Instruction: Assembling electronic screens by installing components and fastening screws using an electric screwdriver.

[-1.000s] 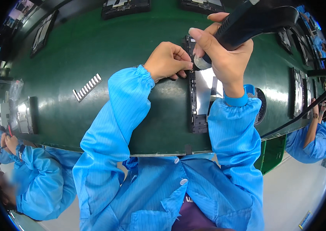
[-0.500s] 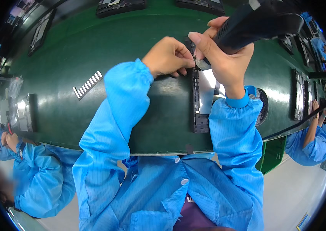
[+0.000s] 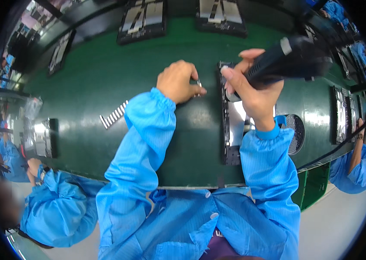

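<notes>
My left hand (image 3: 179,83) is over the green table, left of a long black open device with silver panels (image 3: 236,123). Its thumb and fingers are closed on a small pale metallic piece (image 3: 199,84), mostly hidden. My right hand (image 3: 255,93) grips a black handheld power tool (image 3: 276,60) with vent slots, smeared toward its outer end. The tool's nose and my fingers are above the device's upper part and hide it. Left of my left forearm lies a slanted strip with several white bars (image 3: 114,115), partly covered by the sleeve.
A round dark dish (image 3: 294,135) stands beside my right cuff. More open black devices (image 3: 143,19) (image 3: 221,16) stand along the far side, others at left (image 3: 43,138) and right (image 3: 342,115). Co-workers in blue sit at the left (image 3: 61,208) and right (image 3: 358,167).
My left hand has drawn away from the device toward the left, pinching the small piece. My right hand still holds the tool over the device. The whole view has shifted, showing more of the far side.
</notes>
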Available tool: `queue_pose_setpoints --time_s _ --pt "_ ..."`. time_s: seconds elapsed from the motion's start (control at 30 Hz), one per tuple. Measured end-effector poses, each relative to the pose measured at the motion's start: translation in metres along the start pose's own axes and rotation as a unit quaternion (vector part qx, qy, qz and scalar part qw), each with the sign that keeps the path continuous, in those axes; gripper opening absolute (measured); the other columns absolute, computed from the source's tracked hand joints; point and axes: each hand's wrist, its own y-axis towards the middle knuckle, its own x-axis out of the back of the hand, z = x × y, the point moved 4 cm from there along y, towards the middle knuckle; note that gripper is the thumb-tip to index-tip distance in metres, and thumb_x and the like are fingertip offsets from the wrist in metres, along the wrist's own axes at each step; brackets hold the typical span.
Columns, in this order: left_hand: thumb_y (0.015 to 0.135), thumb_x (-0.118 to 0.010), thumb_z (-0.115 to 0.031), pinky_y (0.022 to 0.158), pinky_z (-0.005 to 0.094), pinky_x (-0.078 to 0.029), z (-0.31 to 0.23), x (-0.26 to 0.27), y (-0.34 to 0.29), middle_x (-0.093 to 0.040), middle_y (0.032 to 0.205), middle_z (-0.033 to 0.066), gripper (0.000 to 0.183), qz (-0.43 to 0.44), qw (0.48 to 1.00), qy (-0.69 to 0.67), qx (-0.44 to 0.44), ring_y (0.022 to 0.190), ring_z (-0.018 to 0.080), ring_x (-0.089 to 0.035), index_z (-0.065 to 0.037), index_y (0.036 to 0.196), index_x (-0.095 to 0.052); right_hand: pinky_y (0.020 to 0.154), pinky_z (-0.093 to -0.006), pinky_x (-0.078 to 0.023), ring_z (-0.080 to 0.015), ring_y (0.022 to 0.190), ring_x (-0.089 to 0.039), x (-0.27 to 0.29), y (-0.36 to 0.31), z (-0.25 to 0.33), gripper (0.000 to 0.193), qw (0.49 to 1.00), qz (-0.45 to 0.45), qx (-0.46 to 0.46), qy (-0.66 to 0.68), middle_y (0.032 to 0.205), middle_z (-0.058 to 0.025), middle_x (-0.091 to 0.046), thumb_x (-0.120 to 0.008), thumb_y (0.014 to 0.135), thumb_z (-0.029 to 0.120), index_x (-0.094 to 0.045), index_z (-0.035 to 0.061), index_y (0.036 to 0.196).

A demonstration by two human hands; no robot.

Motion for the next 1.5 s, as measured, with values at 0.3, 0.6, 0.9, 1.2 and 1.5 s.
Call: queue_pose_setpoints --time_s 0.3,0.6,0.9,1.2,1.5 --pt "0.059 -0.080 -0.007 0.060 0.0265 -0.049 0.002 -0.013 0.010 -0.064 0.067 0.0063 0.027 0.087 0.947 -0.308 0.010 0.064 0.0138 -0.061 0.001 0.079 -0.064 0.048 -0.0220 -0.043 -0.0109 0.049 -0.054 0.071 0.001 0.074 0.041 0.988 -0.084 0.119 -0.056 0.058 -0.0046 -0.056 -0.070 0.073 -0.003 -0.050 -0.0050 0.108" --pt "0.060 -0.076 -0.009 0.059 0.0339 -0.048 -0.037 0.011 -0.002 -0.063 0.064 0.0127 0.016 -0.007 0.999 0.040 0.010 0.061 0.0258 -0.062 -0.001 0.070 -0.066 0.047 -0.0253 -0.044 -0.0144 0.047 -0.055 0.162 -0.032 0.065 0.027 0.973 -0.192 0.074 -0.109 0.059 -0.0067 -0.057 -0.071 0.072 -0.002 -0.054 -0.0023 0.093" --pt "0.067 -0.070 -0.005 0.054 0.0284 -0.046 -0.058 0.008 -0.012 -0.062 0.062 0.0099 0.011 -0.002 0.998 -0.034 -0.046 0.056 0.0167 -0.058 0.003 0.070 -0.063 0.047 -0.0246 -0.044 -0.0129 0.049 -0.056 0.188 -0.043 0.046 0.027 0.962 -0.234 0.057 -0.129 0.061 -0.0052 -0.058 -0.072 0.072 -0.002 -0.055 -0.0030 0.093" --pt "0.070 -0.068 -0.003 0.053 0.0254 -0.044 -0.060 0.003 -0.016 -0.061 0.063 0.0120 0.015 0.029 0.992 -0.080 -0.089 0.055 0.0134 -0.056 0.004 0.084 -0.066 0.044 -0.0219 -0.043 -0.0101 0.047 -0.055 0.190 -0.041 0.036 0.027 0.961 -0.231 0.045 -0.145 0.060 -0.0035 -0.059 -0.075 0.071 0.002 -0.056 -0.0012 0.090" --pt "0.072 -0.072 -0.004 0.052 0.0220 -0.045 -0.054 -0.011 -0.030 -0.059 0.062 0.0083 0.024 -0.018 0.993 -0.109 -0.028 0.053 0.0088 -0.052 0.005 0.093 -0.065 0.043 -0.0214 -0.043 -0.0099 0.046 -0.055 0.193 -0.040 0.037 0.026 0.962 -0.211 0.060 -0.160 0.060 -0.0038 -0.059 -0.076 0.072 0.004 -0.055 -0.0005 0.088"
